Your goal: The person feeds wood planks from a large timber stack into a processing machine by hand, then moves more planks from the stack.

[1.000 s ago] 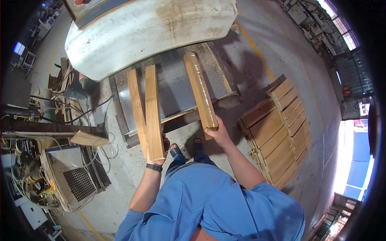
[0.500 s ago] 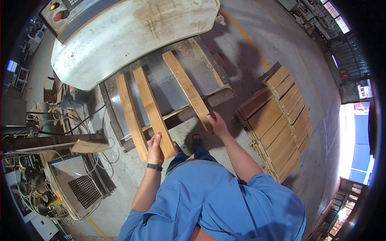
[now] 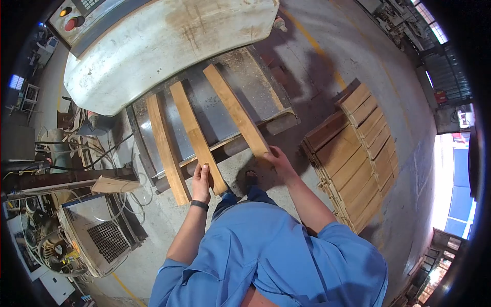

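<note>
As 3 boards (image 3: 165,148) jut off the table (image 3: 210,113), left hand (image 3: 201,185) clasps the middle board (image 3: 192,124)! Right hand (image 3: 280,162) grips the rightmost board (image 3: 232,108).

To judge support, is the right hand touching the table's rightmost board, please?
Touching: the head view shows the right hand gripping the rightmost board, thumb on top.

One head-worn camera looks forward and steeply down past the blue shirt, hands within close view.
</note>
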